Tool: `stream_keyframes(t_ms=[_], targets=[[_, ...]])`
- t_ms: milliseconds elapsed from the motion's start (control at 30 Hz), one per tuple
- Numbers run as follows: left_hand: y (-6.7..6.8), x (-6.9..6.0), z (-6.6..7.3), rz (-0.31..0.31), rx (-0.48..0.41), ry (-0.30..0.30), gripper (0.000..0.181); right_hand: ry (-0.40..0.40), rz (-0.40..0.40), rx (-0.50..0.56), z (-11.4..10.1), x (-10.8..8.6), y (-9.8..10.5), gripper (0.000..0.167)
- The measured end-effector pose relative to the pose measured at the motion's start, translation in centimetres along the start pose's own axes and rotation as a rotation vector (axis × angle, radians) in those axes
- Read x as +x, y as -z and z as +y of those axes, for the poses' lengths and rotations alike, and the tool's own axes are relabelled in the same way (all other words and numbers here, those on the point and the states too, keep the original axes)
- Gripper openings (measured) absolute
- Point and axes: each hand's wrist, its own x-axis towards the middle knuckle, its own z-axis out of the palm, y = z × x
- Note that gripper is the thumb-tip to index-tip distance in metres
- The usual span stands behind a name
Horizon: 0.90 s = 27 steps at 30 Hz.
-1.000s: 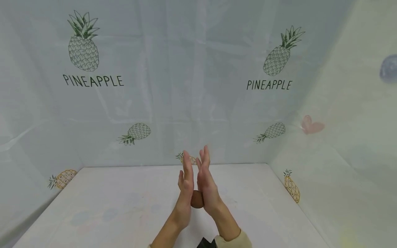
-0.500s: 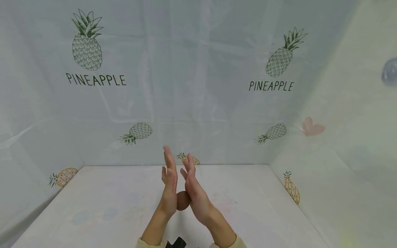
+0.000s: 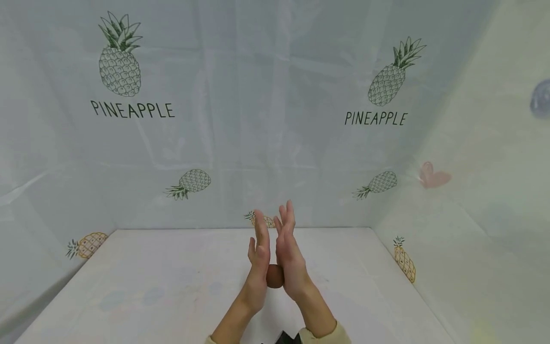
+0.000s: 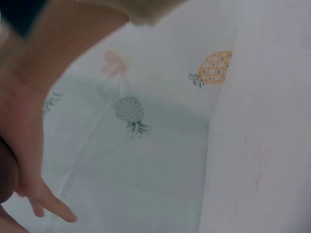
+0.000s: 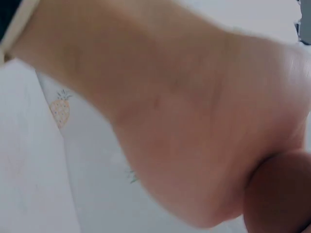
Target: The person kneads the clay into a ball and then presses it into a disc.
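A smooth brown ball [image 3: 275, 276], its material not clear, is pressed between two palms in the head view. My left hand [image 3: 259, 262] lies along its left side and my right hand [image 3: 293, 263] along its right. Both hands have fairly straight fingers that point away from me, with a narrow gap between the palms. The right fingertips reach slightly farther forward than the left. Part of the ball [image 4: 7, 174] shows at the left edge of the left wrist view. In the right wrist view, the ball [image 5: 279, 194] sits against a palm at the lower right.
Beneath the hands stretches a white-covered table [image 3: 163, 267] with faint coloured marks. A pale curtain [image 3: 258, 119] printed with pineapples stands behind it, and similar sheets flank both sides. A dark object [image 3: 287, 337] shows by the right sleeve.
The hands and ball shifted left by half a second ago and are now back right. The left fingertips reached farther forward half a second ago; now the right ones do.
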Motion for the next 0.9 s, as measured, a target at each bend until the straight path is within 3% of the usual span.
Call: stream_keyframes(t_ms=[200,433,533,733,900], targets=[[-0.2,-0.3,1.0,-0.018,0.002,-0.036,0.06,-0.022,0.06,0.035,1.0,0.6,0.4,0.063],[1.8,-0.1,1.1,0.076,0.038,-0.062,0.063,-0.207,-0.035,0.032,1.9,0.3,-1.4,0.062],[3.0,0.3,1.0,0.116,0.017,-0.058,0.065,-0.235,-0.068,0.029,1.7,0.0,-2.4,0.062],[4.5,0.7,0.2,0.177,-0.023,0.017,0.063,-0.189,-0.101,0.031,1.2,-0.4,-3.3,0.06],[4.0,0.7,-0.6,0.164,-0.016,0.046,0.062,-0.055,-0.13,-0.016,0.6,-0.4,-2.7,0.061]])
